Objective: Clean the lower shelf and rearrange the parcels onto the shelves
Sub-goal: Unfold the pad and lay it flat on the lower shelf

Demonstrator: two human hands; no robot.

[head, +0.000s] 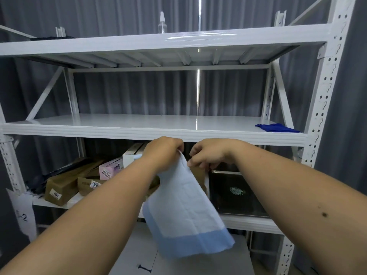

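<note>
Head view: one pale blue cloth (184,211) is pinched by the left hand (163,150) before the lower shelf (248,223), right hand (208,153) fingers loosely curled, several parcels (63,187) partly hidden.

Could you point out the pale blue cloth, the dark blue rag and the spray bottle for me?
pale blue cloth (184,207), head view, on its hanging middle.
dark blue rag (277,128), head view, on its middle.
spray bottle (162,24), head view, on its clear body.
</note>
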